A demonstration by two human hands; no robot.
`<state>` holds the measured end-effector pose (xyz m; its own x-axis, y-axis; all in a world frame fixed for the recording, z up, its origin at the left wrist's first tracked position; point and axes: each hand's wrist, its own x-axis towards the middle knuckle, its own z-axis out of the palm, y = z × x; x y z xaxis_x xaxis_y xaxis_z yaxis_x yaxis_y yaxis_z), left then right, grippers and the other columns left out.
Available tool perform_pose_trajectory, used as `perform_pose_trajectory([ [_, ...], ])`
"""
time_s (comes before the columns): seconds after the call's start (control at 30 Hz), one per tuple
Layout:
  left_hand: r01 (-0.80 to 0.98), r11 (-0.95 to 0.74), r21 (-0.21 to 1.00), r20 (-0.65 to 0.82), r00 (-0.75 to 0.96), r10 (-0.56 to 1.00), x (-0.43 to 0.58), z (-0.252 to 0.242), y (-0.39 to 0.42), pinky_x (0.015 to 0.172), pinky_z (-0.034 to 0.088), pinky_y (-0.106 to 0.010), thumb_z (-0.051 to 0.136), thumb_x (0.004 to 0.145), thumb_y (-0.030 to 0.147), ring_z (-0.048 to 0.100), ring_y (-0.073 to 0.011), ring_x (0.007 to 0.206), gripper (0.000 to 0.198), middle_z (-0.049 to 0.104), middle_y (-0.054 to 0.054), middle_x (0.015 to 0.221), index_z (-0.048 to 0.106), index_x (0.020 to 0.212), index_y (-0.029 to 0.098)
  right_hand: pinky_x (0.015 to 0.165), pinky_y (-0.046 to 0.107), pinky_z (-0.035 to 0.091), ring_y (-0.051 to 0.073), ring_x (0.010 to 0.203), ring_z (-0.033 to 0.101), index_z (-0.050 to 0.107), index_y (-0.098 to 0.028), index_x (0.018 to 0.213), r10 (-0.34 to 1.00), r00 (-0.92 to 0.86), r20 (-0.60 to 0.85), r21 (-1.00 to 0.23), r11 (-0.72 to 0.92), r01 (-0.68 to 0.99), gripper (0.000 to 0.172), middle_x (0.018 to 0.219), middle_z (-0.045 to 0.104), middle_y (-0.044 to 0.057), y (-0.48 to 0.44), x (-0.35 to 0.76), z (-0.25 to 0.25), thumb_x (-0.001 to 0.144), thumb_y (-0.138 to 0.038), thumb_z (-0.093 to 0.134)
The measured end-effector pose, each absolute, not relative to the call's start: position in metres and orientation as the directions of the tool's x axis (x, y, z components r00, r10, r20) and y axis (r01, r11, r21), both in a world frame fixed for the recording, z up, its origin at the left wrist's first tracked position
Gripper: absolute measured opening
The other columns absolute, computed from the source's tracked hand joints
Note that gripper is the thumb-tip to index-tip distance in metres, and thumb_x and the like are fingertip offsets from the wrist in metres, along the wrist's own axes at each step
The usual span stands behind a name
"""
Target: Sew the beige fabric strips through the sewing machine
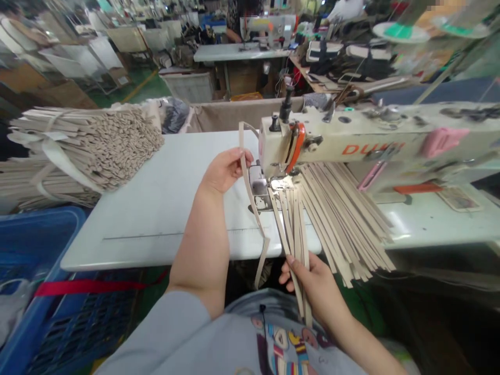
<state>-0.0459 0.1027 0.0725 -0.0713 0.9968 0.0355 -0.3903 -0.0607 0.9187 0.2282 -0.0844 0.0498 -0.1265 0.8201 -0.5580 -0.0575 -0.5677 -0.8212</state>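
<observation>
Left hand (225, 171): closed, thumb and fingers pinching a single strip (250, 190) just left of the needle area.
Single strip: beige and narrow, rising above the hand, running down along the worktop and dangling past its front edge.
Right hand (314, 284): wrapped round several gathered strips (299, 224) at the front edge.
Gathered strips: stretching from the presser foot to below the front edge.
Sewing machine (375, 140): cream with orange lettering, its arm reaching in from the right end.
Loose strips (336, 208): fanned out under that arm, tips overhanging the front edge.
Worktop (156, 198): smooth and white, with a dark scale line (156, 238) parallel to the front edge.
Bundles (121, 146): thick stacks of beige strips, tied with pale bands, by the left edge.
Blue crate (76, 216): beside the front left corner, a red strap (94, 287) across it.
Fabric-lined trough (234, 112): along the back edge.
Room: green floor (138, 88) with a yellow line, a second sewing machine (269, 32) on another table (238, 53), blurred boxes and people farther off.
</observation>
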Motion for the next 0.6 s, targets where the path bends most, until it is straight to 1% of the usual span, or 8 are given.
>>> perform_pose_trajectory([
  [0.07,-0.408,-0.060,0.911,0.023,-0.095,0.995,-0.051,0.072,0.102,0.043,0.041,-0.020,0.081,0.086,0.045,0.061,-0.0121,0.054,0.031,0.065,-0.004,0.068,0.074,0.078,0.016,0.047,0.024,0.045,0.013,0.047,0.061,0.067,-0.019,0.079,0.809,-0.124,-0.575,-0.809,-0.585,-0.061,0.049,0.060,0.074,0.002,-0.084,0.228,0.050,0.070,-0.062,0.090],
  [0.17,-0.406,-0.039,0.913,-0.007,-0.111,0.994,-0.060,0.069,0.097,0.045,0.047,-0.023,0.083,0.085,0.047,0.066,-0.0176,0.060,0.035,0.064,-0.006,0.068,0.072,0.074,0.015,0.046,0.024,0.045,0.013,0.047,0.061,0.067,-0.019,0.080,0.807,-0.121,-0.578,-0.807,-0.587,-0.062,0.049,0.061,0.074,0.001,-0.085,0.228,0.050,0.068,-0.061,0.091],
  [0.23,-0.368,0.012,0.930,-0.033,-0.052,0.998,-0.066,0.066,0.092,0.048,0.050,-0.028,0.088,0.079,0.042,0.070,-0.0237,0.065,0.034,0.065,-0.009,0.069,0.071,0.068,0.015,0.046,0.023,0.046,0.013,0.048,0.062,0.068,-0.019,0.082,0.812,-0.117,-0.572,-0.812,-0.580,-0.058,0.049,0.062,0.074,0.001,-0.086,0.228,0.050,0.069,-0.060,0.091],
  [0.37,-0.168,0.140,0.976,-0.103,0.207,0.973,-0.071,0.065,0.088,0.057,0.055,-0.037,0.100,0.059,0.025,0.073,-0.0319,0.072,0.027,0.071,-0.013,0.070,0.076,0.064,0.013,0.047,0.024,0.047,0.013,0.049,0.063,0.068,-0.019,0.083,0.822,-0.109,-0.559,-0.823,-0.567,-0.049,0.047,0.062,0.074,0.001,-0.086,0.227,0.050,0.070,-0.059,0.090],
  [0.43,-0.122,0.122,0.985,-0.093,0.219,0.971,-0.070,0.068,0.087,0.061,0.057,-0.039,0.100,0.057,0.024,0.073,-0.0316,0.072,0.025,0.072,-0.013,0.070,0.079,0.066,0.014,0.047,0.024,0.047,0.013,0.049,0.063,0.068,-0.019,0.084,0.824,-0.104,-0.557,-0.825,-0.563,-0.044,0.046,0.062,0.075,0.001,-0.086,0.227,0.049,0.071,-0.058,0.090],
  [0.5,-0.125,0.071,0.990,-0.046,0.190,0.981,-0.068,0.072,0.086,0.062,0.058,-0.038,0.099,0.060,0.026,0.073,-0.0290,0.070,0.024,0.072,-0.011,0.070,0.081,0.071,0.015,0.047,0.024,0.047,0.013,0.049,0.063,0.068,-0.019,0.083,0.826,-0.101,-0.555,-0.827,-0.560,-0.040,0.046,0.062,0.075,0.001,-0.087,0.227,0.049,0.071,-0.058,0.089],
  [0.57,-0.137,0.033,0.990,-0.003,0.209,0.978,-0.066,0.076,0.084,0.058,0.056,-0.035,0.100,0.059,0.025,0.071,-0.0254,0.064,0.026,0.072,-0.011,0.068,0.082,0.074,0.015,0.048,0.024,0.047,0.013,0.049,0.063,0.068,-0.019,0.082,0.829,-0.101,-0.550,-0.830,-0.556,-0.041,0.046,0.062,0.075,0.002,-0.087,0.227,0.050,0.072,-0.058,0.089],
  [0.6,-0.150,0.020,0.988,0.013,0.220,0.975,-0.065,0.078,0.083,0.054,0.055,-0.034,0.102,0.054,0.022,0.069,-0.0240,0.060,0.030,0.071,-0.011,0.066,0.082,0.073,0.014,0.048,0.024,0.047,0.013,0.049,0.063,0.068,-0.019,0.082,0.831,-0.102,-0.547,-0.832,-0.553,-0.044,0.046,0.062,0.075,0.001,-0.088,0.226,0.051,0.072,-0.059,0.089],
])
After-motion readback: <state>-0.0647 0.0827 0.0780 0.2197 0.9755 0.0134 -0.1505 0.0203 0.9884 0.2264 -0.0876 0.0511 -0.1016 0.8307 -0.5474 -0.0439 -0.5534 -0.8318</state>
